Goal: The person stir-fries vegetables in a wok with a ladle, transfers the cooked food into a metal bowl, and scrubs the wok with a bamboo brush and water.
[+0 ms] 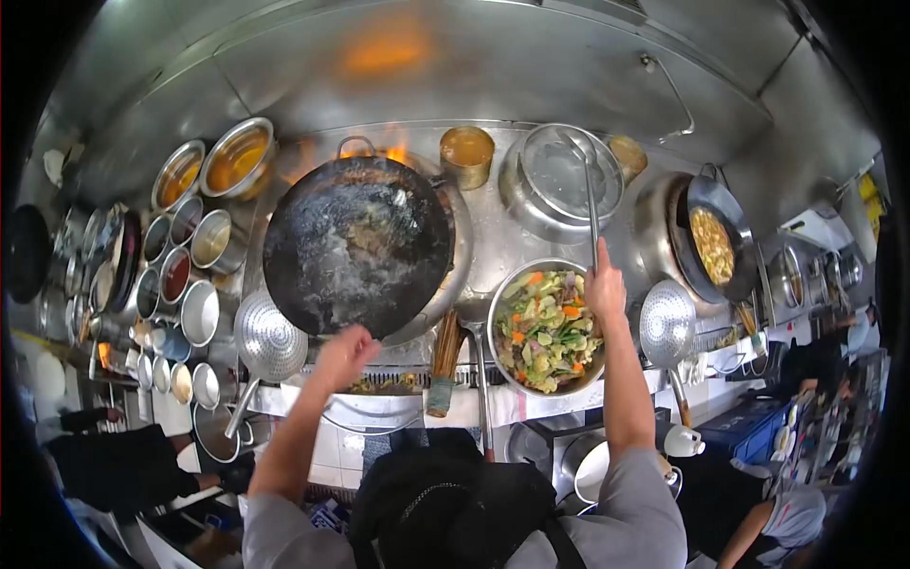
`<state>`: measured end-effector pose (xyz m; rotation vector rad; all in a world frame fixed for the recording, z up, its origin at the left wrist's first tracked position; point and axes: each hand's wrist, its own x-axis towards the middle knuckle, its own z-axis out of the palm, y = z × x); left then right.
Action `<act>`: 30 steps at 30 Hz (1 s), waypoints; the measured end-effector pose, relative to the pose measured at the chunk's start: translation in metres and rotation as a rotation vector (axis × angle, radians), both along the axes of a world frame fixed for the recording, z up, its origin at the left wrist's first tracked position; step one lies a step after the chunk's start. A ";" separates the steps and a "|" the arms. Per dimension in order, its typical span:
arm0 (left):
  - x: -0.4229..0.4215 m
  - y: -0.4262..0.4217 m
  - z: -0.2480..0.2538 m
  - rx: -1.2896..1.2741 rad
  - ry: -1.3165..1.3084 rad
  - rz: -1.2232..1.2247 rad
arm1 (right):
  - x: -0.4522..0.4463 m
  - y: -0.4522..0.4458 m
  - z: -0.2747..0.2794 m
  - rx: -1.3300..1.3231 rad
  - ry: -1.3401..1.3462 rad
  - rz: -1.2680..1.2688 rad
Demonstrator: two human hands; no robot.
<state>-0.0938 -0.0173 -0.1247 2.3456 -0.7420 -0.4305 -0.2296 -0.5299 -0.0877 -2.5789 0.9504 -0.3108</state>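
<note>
My left hand (346, 358) is closed at the near rim of a large black wok (360, 247); the part it grips is hidden under the fingers. Pale steam or smoke hangs in the wok, and flames rise behind its far loop handle. My right hand (606, 284) is wrapped around the long metal handle of a ladle (591, 190), whose head end reaches over a lidded or strainer-topped steel pot (564, 175). Just left of my right forearm stands a steel bowl (497, 351) full of mixed vegetables (545, 332), with green pieces and orange carrot.
Perforated skimmers (270, 334) (666, 322) lie on both sides. A bamboo brush (445, 365) and another handled utensil (482, 389) rest at the front edge. Seasoning containers (199, 313) crowd the left. A second wok (725, 194) holds food at right. Other people (118, 469) stand nearby.
</note>
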 end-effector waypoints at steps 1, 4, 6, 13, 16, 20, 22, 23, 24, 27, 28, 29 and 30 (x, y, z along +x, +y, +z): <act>-0.018 -0.002 -0.006 -0.081 -0.148 -0.014 | 0.005 -0.015 -0.012 -0.038 0.012 -0.023; -0.027 -0.004 -0.023 0.011 -0.327 0.032 | 0.023 -0.034 -0.028 0.235 -0.110 -0.087; -0.030 -0.004 -0.032 -0.009 -0.377 0.020 | 0.030 -0.046 -0.022 0.535 -0.253 -0.114; -0.040 0.001 -0.021 -0.096 -0.435 0.058 | 0.007 0.018 0.089 1.845 -0.621 -0.069; -0.035 0.003 -0.026 -0.102 -0.422 0.060 | -0.004 0.069 0.119 2.107 -0.598 0.038; -0.028 0.008 -0.029 0.009 -0.347 0.014 | -0.010 0.168 0.150 2.149 -0.567 -0.001; -0.028 0.011 -0.024 -0.023 -0.304 0.014 | -0.007 0.215 0.145 2.170 -0.539 0.028; -0.028 0.014 -0.019 -0.053 -0.253 0.004 | -0.003 0.240 0.139 2.213 -0.526 0.023; -0.030 0.019 -0.013 -0.054 -0.256 0.003 | 0.002 0.263 0.132 2.256 -0.515 0.016; -0.040 0.027 0.044 -0.526 -0.246 0.072 | 0.027 0.313 0.077 2.293 -0.455 0.124; -0.052 0.032 0.073 -0.574 -0.348 -0.051 | 0.032 0.334 0.060 2.286 -0.440 0.165; -0.068 0.038 0.096 -0.614 -0.438 -0.172 | 0.038 0.359 0.045 2.126 -0.464 0.087; -0.077 0.037 0.112 -0.582 -0.432 -0.222 | 0.045 0.380 0.030 1.963 -0.479 0.018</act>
